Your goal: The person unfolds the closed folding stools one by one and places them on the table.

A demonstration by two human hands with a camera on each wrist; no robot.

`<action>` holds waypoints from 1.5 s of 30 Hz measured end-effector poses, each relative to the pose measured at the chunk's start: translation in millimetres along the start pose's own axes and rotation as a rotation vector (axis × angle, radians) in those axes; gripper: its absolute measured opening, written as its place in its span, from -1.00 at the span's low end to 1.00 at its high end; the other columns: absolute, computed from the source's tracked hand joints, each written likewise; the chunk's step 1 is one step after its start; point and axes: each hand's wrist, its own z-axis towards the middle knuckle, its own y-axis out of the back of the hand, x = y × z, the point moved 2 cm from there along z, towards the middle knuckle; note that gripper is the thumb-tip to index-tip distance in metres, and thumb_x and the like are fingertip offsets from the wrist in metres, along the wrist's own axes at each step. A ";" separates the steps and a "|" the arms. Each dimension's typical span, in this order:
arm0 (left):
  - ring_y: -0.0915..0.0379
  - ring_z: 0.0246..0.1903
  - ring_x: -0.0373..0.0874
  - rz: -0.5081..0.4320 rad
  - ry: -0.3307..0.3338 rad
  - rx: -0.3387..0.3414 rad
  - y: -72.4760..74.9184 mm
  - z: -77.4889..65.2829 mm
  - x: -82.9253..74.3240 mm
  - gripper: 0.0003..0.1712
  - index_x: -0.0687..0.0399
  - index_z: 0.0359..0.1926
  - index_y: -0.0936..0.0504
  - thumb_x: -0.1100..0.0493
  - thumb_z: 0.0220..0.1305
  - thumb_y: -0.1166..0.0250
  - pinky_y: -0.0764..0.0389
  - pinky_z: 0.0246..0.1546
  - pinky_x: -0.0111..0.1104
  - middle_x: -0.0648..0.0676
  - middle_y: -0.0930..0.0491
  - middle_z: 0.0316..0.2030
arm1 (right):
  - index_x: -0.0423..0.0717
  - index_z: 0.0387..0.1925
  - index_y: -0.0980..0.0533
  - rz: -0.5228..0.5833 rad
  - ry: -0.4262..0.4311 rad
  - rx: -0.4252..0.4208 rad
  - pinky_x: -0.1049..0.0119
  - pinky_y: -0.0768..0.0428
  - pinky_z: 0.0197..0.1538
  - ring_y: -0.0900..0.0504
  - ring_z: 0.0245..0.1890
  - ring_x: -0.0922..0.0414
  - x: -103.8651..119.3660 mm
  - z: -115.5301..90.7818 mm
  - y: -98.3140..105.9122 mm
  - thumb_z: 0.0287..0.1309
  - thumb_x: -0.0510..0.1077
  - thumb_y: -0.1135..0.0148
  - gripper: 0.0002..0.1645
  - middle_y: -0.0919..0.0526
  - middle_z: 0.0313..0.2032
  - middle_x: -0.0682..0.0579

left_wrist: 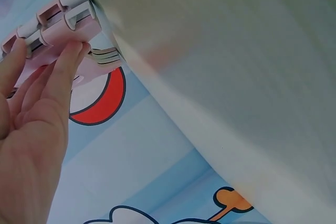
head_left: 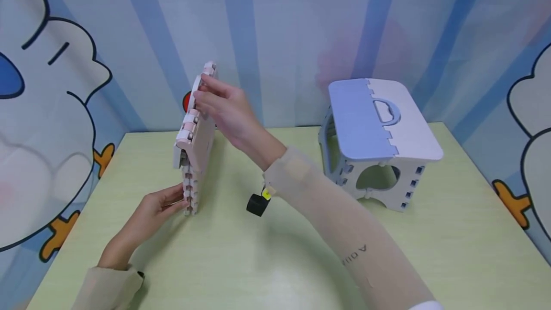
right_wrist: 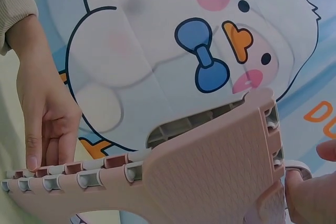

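Observation:
A pink and white folding stool (head_left: 202, 145) stands folded nearly flat on its edge, left of the table's middle. My right hand (head_left: 232, 114) holds its handle at the top, with thumb and fingers around the white loop. Lower down, my left hand (head_left: 150, 214) pinches the stool's near hinged edge. In the right wrist view the textured pink seat panel (right_wrist: 205, 166) tilts slightly away from the leg section, leaving a narrow gap. The left wrist view shows the left fingertips (left_wrist: 76, 51) against the pink hinge knuckles.
On the right stands an unfolded stool (head_left: 357, 123) with a blue and white top and a blue handle (head_left: 389, 114). A small black object (head_left: 257, 204) with a yellow tag shows beside the right cuff. A cartoon-printed curtain (head_left: 284, 37) closes off the pale green table (head_left: 241, 262) behind.

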 end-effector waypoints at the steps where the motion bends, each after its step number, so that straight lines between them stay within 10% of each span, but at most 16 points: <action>1: -0.54 0.11 0.21 -0.002 0.003 0.002 0.2 0.2 -0.3 -0.41 0.44 0.37 -0.34 0.29 0.40 -0.24 -0.62 0.00 -0.13 0.38 -0.50 0.19 | -0.21 0.44 -0.28 0.002 -0.006 0.009 0.35 -0.52 0.19 -0.51 0.17 0.18 0.1 0.7 -1.7 0.36 -0.42 -0.12 -0.35 -0.47 0.25 -0.04; 23: -0.53 0.10 0.25 0.007 -0.019 0.003 5.1 -6.0 2.5 -0.48 0.53 0.33 -0.34 0.39 0.42 -0.18 -0.64 -0.02 -0.20 0.43 -0.50 0.16 | -0.23 0.40 -0.33 -0.192 -0.045 0.094 0.47 -0.52 0.14 -0.41 0.31 0.26 -1.5 11.9 -27.7 0.39 -0.29 -0.15 -0.42 -0.28 0.44 0.17; 36: -0.54 0.09 0.28 0.024 -0.002 0.017 6.5 -6.6 2.5 -0.48 0.56 0.31 -0.33 0.35 0.44 -0.17 -0.60 0.02 -0.08 0.44 -0.49 0.17 | -0.40 0.39 -0.25 0.042 -0.124 0.154 0.31 -0.46 0.27 -0.35 0.37 0.03 -3.7 18.6 -38.3 0.39 -0.42 -0.03 -0.42 -0.21 0.48 0.06; 45: -0.55 0.06 0.28 0.032 -0.030 0.015 5.8 -6.0 3.5 -0.51 0.57 0.29 -0.36 0.38 0.44 -0.16 -0.61 0.00 -0.04 0.45 -0.51 0.15 | -0.37 0.39 -0.28 -0.026 -0.132 0.158 0.31 -0.47 0.26 -0.37 0.36 0.06 -4.3 20.8 -40.5 0.40 -0.37 -0.06 -0.44 -0.25 0.46 0.09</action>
